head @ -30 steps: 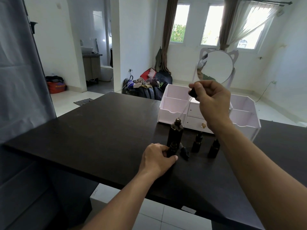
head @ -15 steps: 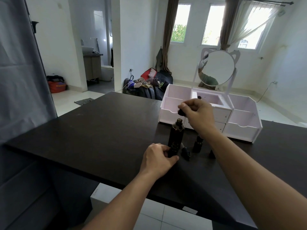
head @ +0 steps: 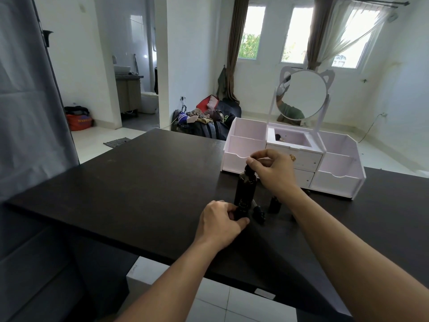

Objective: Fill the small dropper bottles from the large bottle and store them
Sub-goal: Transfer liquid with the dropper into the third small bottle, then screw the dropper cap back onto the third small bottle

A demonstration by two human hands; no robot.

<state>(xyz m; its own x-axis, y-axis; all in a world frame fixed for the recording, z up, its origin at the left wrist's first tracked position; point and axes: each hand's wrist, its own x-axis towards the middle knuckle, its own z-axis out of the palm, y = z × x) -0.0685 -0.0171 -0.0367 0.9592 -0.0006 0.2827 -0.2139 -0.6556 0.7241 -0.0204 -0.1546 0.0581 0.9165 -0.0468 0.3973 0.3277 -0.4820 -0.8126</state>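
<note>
A: Dark table point(head: 130, 182) fills the head view, with a white organizer point(head: 334, 180) and its round mirror point(head: 301, 94) set at the far side. How far along is the task judged to be?

B: Early or midway, it is judged. The large bottle point(head: 246, 189) is stood upright near the middle of the table, and its dropper cap point(head: 250, 169) is pinched at the neck by the right hand point(head: 274, 173). Whether liquid is being drawn cannot be told.

A: And the left hand point(head: 220, 221)?

B: A small bottle point(head: 241, 211) is gripped by it, fingers curled round, just in front of the large one. Its mouth looks uncapped; a loose small cap point(head: 258, 212) is seen lying just beside it.

A: What is left?

B: Another small bottle point(head: 275, 204) is partly hidden behind the right forearm, and how full either one is cannot be told. The side compartments that are visible show no bottles, so storing is judged still ahead.

A: Anything in the way?

B: The loose cap is close to the held bottle and could be knocked. The right forearm is stretched over the other small bottle. A brush-like item point(head: 278, 137) is seen in the organizer's top tray. Bags point(head: 204, 122) are piled on the floor beyond, well apart.
</note>
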